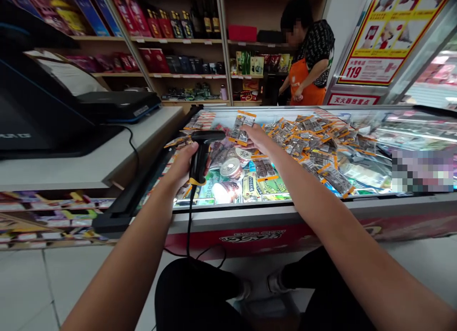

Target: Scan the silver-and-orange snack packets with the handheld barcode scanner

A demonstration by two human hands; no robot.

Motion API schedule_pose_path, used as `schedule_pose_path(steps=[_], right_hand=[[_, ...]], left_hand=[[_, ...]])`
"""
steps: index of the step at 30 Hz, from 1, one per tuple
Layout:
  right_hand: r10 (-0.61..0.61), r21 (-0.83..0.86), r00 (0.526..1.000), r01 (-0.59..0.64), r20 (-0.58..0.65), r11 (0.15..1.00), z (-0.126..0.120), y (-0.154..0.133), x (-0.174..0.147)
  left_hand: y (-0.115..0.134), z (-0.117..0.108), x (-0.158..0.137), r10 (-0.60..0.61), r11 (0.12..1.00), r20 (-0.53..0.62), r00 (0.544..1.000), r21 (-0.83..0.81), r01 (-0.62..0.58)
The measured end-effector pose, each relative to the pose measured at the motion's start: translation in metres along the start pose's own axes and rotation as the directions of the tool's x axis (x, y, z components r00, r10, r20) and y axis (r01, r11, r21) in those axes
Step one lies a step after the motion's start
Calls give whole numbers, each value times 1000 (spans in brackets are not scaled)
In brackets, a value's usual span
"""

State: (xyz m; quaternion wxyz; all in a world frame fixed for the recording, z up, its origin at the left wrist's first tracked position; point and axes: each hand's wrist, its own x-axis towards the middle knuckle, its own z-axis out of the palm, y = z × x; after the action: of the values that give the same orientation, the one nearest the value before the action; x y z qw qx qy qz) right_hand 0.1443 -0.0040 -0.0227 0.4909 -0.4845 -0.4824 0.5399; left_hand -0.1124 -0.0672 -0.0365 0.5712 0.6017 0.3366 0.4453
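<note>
My left hand (pixel 186 163) is wrapped round the handle of a black barcode scanner (pixel 200 152), whose cord hangs down in front of the freezer. The scanner's head points right, towards a small clear snack packet (pixel 240 126) with orange ends. My right hand (pixel 254 135) grips that packet at its right side, above the glass top. Many like snack packets (pixel 307 136) lie in a loose heap to the right of my right hand. A single packet (pixel 264 168) rests nearer me, below my right wrist.
Under the glass of the chest freezer (pixel 232 209) are tubs (pixel 231 168) and wrapped goods. A grey counter (pixel 82 171) with a dark checkout machine (pixel 39 98) stands at left. Behind, a person in an orange apron (pixel 298 81) stands by stocked shelves (pixel 185 41).
</note>
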Motion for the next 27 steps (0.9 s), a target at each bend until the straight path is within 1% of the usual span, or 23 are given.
schedule_pose_path(steps=[2, 4, 7, 11, 16, 19, 22, 24, 25, 27], right_hand=[[4, 6, 1000, -4, 1, 1000, -5, 4, 4], [-20, -16, 1000, 20, 1, 1000, -8, 9, 7], [-69, -101, 997, 65, -39, 993, -11, 14, 9], [-103, -210, 992, 86, -73, 974, -11, 17, 9], [-75, -247, 995, 56, -68, 967, -10, 18, 7], [-70, -266, 996, 55, -51, 962, -11, 16, 3], [-101, -305, 993, 79, -58, 949, -11, 14, 2], [-169, -389, 981, 121, -92, 913, -13, 11, 3], [-221, -458, 968, 144, -118, 877, -15, 9, 4], [-349, -623, 923, 179, -162, 762, -20, 5, 5]], left_hand=[[-5, 1, -8, -3, 1000, 28, 1000, -13, 3], [-9, 1, -14, 3, 1000, 77, 997, -15, -2], [-11, 2, -20, -4, 1000, 144, 990, -4, 5], [-10, 6, -21, -34, 998, 197, 980, -54, 45], [-8, 9, -24, -59, 994, 220, 974, -78, 78], [-8, 9, -25, -48, 995, 212, 976, -75, 65], [-7, 8, -23, -16, 995, 186, 982, -89, 33], [-4, 5, -21, 11, 992, 158, 987, -129, 10], [-2, 3, -20, 28, 987, 140, 990, -159, -6], [5, -2, -19, 67, 971, 79, 995, -236, -47]])
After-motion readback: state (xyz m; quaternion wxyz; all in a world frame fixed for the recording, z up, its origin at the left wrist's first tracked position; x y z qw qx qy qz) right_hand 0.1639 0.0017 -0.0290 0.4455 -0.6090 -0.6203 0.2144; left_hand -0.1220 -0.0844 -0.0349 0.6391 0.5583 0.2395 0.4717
